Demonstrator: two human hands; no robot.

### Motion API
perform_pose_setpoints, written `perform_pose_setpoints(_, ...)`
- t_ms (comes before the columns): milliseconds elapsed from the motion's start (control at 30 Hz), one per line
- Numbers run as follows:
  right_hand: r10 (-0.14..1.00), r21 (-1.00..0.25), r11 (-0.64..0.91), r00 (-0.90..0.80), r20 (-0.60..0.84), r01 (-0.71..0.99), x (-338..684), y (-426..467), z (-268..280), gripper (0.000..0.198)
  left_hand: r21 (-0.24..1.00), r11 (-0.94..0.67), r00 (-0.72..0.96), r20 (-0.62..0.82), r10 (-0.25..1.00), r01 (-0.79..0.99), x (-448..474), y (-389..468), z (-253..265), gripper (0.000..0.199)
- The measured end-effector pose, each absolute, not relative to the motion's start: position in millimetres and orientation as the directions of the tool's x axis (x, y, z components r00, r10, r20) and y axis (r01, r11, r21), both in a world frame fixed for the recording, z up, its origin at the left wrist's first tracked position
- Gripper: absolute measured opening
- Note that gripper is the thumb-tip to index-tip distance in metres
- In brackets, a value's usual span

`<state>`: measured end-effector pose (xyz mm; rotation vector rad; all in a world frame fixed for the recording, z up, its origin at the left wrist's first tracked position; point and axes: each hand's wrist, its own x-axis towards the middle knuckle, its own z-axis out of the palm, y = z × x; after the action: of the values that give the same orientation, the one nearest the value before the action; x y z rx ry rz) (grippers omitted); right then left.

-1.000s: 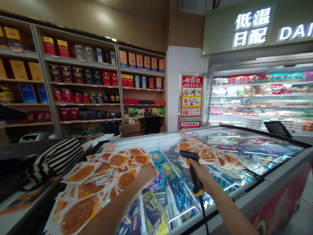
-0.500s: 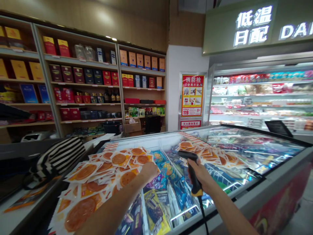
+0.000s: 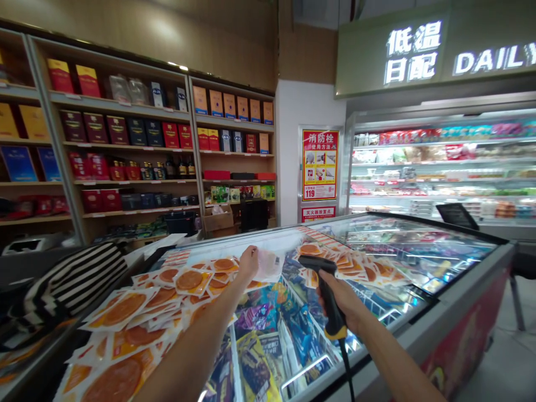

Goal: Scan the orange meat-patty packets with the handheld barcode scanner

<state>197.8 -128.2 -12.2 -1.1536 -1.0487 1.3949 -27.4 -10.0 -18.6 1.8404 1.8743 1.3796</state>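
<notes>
My left hand (image 3: 248,261) is closed on the edge of a flat clear-and-white food packet (image 3: 268,266), raised above the freezer's glass lid with its pale side and a small barcode label facing me. In my right hand (image 3: 341,298) is a black and yellow barcode scanner (image 3: 330,298), its head pointing left toward the packet. The scanner's cord hangs down from its handle. Left of and below my left forearm lies a heap of packets with round orange-brown slices (image 3: 192,280). A second pile of such packets (image 3: 360,263) is spread right of the scanner.
The chest freezer (image 3: 460,304) holds bagged frozen goods (image 3: 255,363) under glass. A striped bag (image 3: 79,279) sits at the left. Behind are shelves of boxed bottles (image 3: 138,131), a fire hydrant poster (image 3: 320,164) and a lit refrigerated display (image 3: 439,162).
My left hand has risen from the left heap with a packet, now held up before the scanner. My right hand still holds the scanner. The view has turned slightly right.
</notes>
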Motion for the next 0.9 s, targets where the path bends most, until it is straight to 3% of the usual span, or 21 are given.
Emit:
perform_pose_setpoints(167,0.991,-0.977,-0.128,-0.058,-0.12,-0.171,206,-124,-20,0.038,0.813,-0.225,-0.269,0.418,0.868,0.537,0,8,-23,0.026)
perform_pose_setpoints(333,0.993,-0.979,-0.118,-0.024,-0.115,-0.166,212,-119,-24,0.039,0.856,-0.251,-0.278,0.403,0.872,0.453,15,15,-19,0.025)
perform_pose_setpoints(700,0.995,-0.974,-0.085,0.036,-0.095,-0.209,219,-113,-18,0.033,0.834,-0.294,-0.292,0.46,0.839,0.468,29,18,-24,0.018)
perform_pose_setpoints(900,0.986,-0.987,-0.086,0.132,-0.104,-0.135,235,-109,-9,0.034,0.765,-0.331,-0.268,0.539,0.798,0.553,41,15,-19,0.022)
